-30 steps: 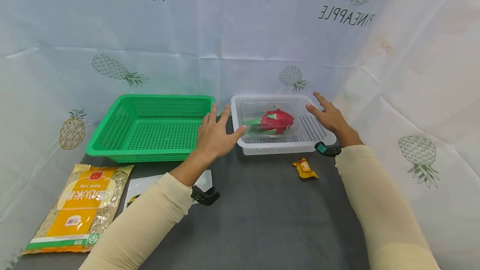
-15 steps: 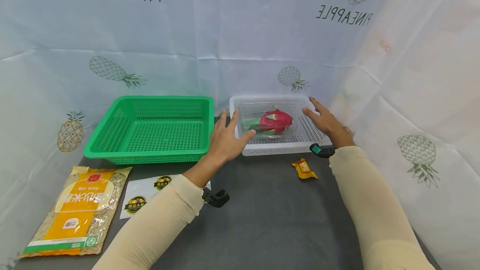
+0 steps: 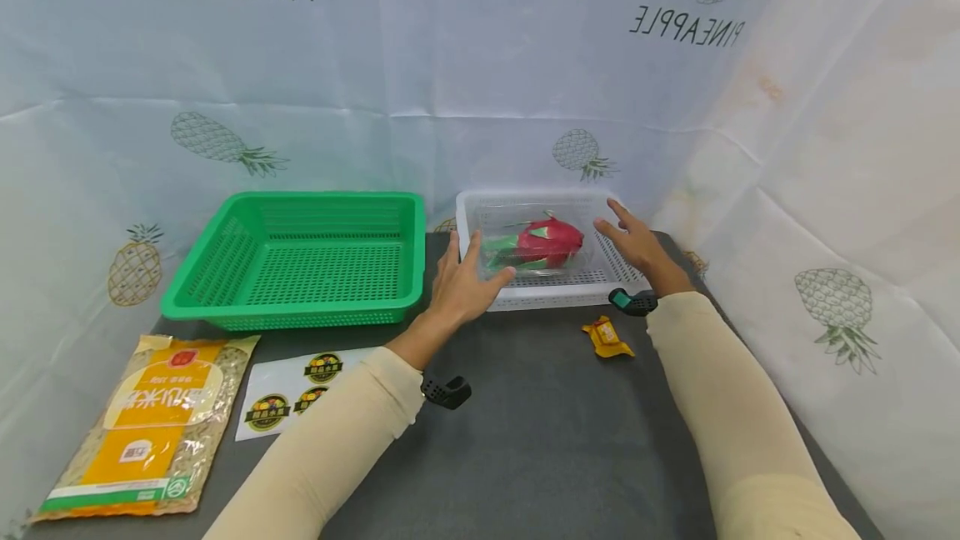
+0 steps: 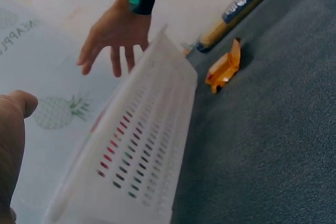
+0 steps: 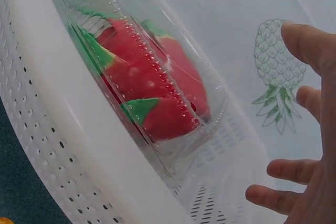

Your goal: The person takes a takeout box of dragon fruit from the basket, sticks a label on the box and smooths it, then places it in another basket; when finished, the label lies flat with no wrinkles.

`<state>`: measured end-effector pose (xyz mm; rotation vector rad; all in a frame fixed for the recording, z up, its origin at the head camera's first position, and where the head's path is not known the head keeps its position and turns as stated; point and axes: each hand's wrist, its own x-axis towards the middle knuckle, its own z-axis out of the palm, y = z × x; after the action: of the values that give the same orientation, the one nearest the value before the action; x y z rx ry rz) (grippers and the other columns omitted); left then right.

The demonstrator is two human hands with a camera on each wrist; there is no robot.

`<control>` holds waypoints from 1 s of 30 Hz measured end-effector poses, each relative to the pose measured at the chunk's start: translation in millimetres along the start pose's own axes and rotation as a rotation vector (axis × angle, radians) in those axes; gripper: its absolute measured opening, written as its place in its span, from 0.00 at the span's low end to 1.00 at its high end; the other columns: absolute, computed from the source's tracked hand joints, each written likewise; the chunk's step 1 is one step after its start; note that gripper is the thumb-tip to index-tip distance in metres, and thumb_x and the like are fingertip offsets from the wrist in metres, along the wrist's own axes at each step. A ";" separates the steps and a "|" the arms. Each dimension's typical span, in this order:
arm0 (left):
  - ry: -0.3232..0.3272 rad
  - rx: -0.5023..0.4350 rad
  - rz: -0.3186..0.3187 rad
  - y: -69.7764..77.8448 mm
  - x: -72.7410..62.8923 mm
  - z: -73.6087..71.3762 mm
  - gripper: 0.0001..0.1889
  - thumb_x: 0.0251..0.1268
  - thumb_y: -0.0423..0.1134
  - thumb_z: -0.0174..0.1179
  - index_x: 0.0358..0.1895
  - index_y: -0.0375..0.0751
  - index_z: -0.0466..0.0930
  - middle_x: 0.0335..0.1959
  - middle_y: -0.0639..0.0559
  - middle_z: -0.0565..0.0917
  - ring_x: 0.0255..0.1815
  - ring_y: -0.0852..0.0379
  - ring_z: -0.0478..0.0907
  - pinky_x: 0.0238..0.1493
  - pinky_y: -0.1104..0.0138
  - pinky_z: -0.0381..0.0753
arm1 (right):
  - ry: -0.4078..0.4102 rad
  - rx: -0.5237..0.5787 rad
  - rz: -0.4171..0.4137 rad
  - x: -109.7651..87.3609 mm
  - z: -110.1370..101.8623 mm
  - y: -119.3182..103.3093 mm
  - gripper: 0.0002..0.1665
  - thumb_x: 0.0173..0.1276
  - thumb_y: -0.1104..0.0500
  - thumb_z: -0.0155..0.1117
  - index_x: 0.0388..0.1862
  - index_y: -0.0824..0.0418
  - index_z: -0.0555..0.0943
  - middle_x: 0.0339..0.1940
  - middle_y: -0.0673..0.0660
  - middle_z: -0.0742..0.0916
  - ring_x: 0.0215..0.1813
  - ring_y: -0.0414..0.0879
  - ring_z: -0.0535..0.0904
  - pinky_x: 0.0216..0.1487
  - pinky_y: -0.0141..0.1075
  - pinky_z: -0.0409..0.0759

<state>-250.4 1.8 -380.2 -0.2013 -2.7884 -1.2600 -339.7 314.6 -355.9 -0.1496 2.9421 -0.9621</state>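
- Dragon fruit point(image 3: 550, 242): red with green scales, lying inside a clear plastic box point(image 3: 510, 219) in the white basket point(image 3: 547, 300), at the far side of the dark counter point(image 3: 540, 440).
- Grain bag point(image 3: 146, 432): yellow and clear, flat at the near left.
- Sticker sheet point(image 3: 288, 379): white with round logos, beside the bag, partly hidden by the left sleeve point(image 3: 330, 432).
- Yellow packet point(image 3: 607, 337): small, on the counter just in front of the white basket.
- Long yellow pack point(image 4: 241, 9): dark label, near the yellow packet; seen in the left wrist view.
- Left hand point(image 3: 461, 290): black wristband point(image 3: 447, 392); fingers spread wide, holding nothing, at the near left corner of the white basket. Contact with the rim cannot be confirmed.
- Green basket point(image 3: 292, 315): perforated, left of the left hand, apart from the white basket.
- Right hand point(image 3: 637, 244): fingers spread wide, holding nothing, at the right side of the white basket; in the right wrist view they stand apart from the clear plastic box.
- Backdrop cloth point(image 3: 465, 48): pale, printed with pineapples and mirrored lettering, behind both baskets.
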 end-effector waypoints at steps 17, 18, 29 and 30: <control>0.006 -0.008 -0.046 -22.1 14.2 21.6 0.48 0.60 0.67 0.56 0.79 0.51 0.46 0.79 0.48 0.38 0.74 0.36 0.43 0.63 0.36 0.51 | -0.032 0.122 0.040 22.9 26.9 -15.4 0.46 0.70 0.35 0.52 0.80 0.42 0.44 0.77 0.64 0.54 0.73 0.66 0.51 0.56 0.67 0.64; 0.008 -0.004 -0.045 -22.4 14.6 22.0 0.48 0.59 0.66 0.56 0.79 0.51 0.47 0.79 0.48 0.39 0.74 0.36 0.43 0.63 0.36 0.51 | -0.036 0.125 0.038 23.8 27.8 -16.4 0.47 0.69 0.35 0.52 0.80 0.41 0.45 0.77 0.64 0.54 0.73 0.66 0.51 0.56 0.67 0.64; 0.007 0.046 -0.022 -24.0 17.9 30.2 0.52 0.57 0.67 0.57 0.78 0.42 0.46 0.78 0.47 0.36 0.74 0.35 0.44 0.62 0.35 0.52 | -0.098 0.180 0.112 26.5 34.2 -17.4 0.51 0.64 0.30 0.55 0.79 0.36 0.44 0.78 0.63 0.53 0.74 0.65 0.50 0.57 0.64 0.66; 0.005 0.045 -0.024 -23.6 17.9 30.8 0.53 0.57 0.67 0.57 0.78 0.41 0.46 0.78 0.48 0.36 0.74 0.35 0.44 0.62 0.35 0.52 | -0.102 0.187 0.116 27.2 34.8 -15.8 0.51 0.64 0.29 0.56 0.79 0.36 0.44 0.78 0.62 0.53 0.74 0.64 0.49 0.57 0.64 0.66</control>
<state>-272.1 11.1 -415.8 -0.1620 -2.8200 -1.2001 -363.1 278.6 -374.9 -0.0204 2.7176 -1.1664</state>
